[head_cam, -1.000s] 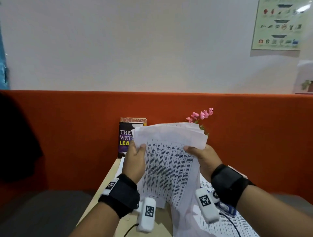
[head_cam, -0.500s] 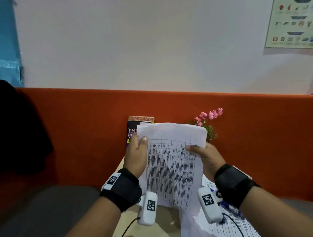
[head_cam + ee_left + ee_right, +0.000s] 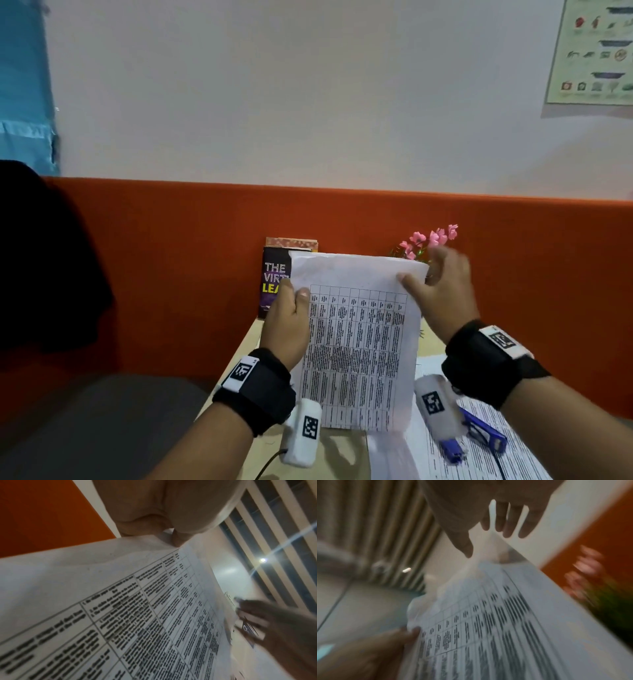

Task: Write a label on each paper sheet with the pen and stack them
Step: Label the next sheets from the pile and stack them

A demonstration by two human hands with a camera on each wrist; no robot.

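Note:
I hold a bundle of printed paper sheets upright over the desk, with a table of text facing me. My left hand grips its left edge near the top, thumb on the front; the left wrist view shows the same sheets. My right hand is blurred at the top right corner. There its fingers are straight and spread, and the thumb touches the paper. A blue object, pen or stapler I cannot tell, lies on more printed sheets at the lower right.
A dark book leans against the orange partition behind the sheets. Pink flowers stand beside it. The desk's left edge runs down toward me, with grey floor to its left.
The fanned sheets have come together into one even bundle. My right hand has slid up from the right edge to the top right corner and straightened its fingers. The left hand keeps its grip.

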